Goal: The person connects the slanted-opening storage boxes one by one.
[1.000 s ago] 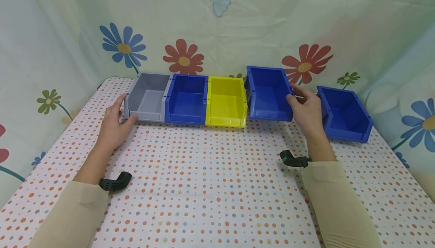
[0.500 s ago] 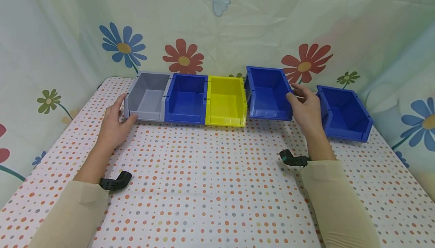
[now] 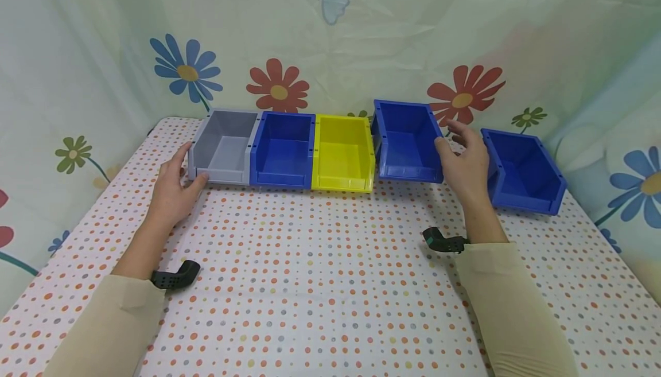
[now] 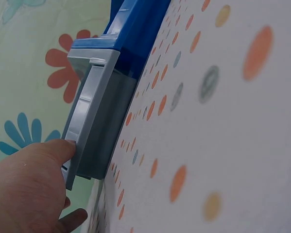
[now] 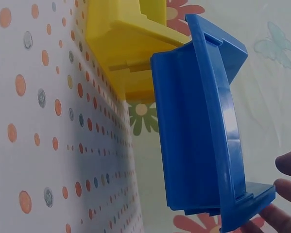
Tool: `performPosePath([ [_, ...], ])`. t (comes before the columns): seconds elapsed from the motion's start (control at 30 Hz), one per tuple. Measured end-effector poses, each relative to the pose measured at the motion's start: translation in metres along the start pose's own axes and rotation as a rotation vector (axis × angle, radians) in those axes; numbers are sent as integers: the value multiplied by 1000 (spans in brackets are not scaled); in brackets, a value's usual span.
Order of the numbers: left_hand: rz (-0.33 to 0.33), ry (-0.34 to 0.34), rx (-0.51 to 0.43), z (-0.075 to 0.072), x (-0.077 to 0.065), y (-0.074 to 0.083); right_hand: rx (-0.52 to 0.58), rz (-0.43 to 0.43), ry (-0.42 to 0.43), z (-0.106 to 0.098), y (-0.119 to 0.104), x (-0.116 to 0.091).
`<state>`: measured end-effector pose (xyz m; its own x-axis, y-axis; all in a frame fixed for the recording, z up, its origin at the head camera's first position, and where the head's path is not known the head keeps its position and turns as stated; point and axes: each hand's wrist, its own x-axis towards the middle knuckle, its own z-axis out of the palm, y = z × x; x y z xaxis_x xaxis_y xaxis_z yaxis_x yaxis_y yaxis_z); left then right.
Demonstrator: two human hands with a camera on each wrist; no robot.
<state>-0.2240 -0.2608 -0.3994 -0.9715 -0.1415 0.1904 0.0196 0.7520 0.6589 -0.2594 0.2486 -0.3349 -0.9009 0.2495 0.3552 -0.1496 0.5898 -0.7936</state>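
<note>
My left hand [image 3: 174, 190] holds the grey storage bin [image 3: 227, 150] at its left front corner, thumb on the front lip and fingers along the outer side. Right of it, side by side, stand a blue bin [image 3: 285, 153] and a yellow bin [image 3: 343, 156]. A second blue bin [image 5: 194, 126] sits tilted and raised off the table against the yellow bin's right side. Whether their edges are hooked together cannot be told. My right hand [image 3: 467, 164] is at that raised bin's right edge, thumb close to the rim, fingers loosely extended.
Another blue bin [image 3: 527, 173] stands turned at an angle on the right, just beyond my right hand. The dotted tablecloth [image 3: 320, 285] spreads in front of the bins. A flowered curtain [image 3: 361, 50] hangs right behind them.
My right hand's fingers have loosened and lifted slightly away from the raised blue bin's edge. That bin stays in place, and my left hand has not visibly moved.
</note>
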Motion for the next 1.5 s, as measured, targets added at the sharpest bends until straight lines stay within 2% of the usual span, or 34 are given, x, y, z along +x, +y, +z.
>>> performPosePath([
  [0.17, -3, -1, -4, 0, 0, 0, 26, -65, 17, 1, -1, -1],
  [0.57, -11, 1, -2, 0, 0, 0, -72, -311, 47, 13, -4, -1],
  [0.93, -14, -3, -5, 1, 1, -1, -171, -481, 31, 26, -9, -4],
  [1.2, -13, -4, -10, 3, 1, -2, -257, -515, -39, 34, -14, -10],
  [1.5, -18, -10, -9, 1, 2, -2, -284, -445, -209, 43, -18, -12],
])
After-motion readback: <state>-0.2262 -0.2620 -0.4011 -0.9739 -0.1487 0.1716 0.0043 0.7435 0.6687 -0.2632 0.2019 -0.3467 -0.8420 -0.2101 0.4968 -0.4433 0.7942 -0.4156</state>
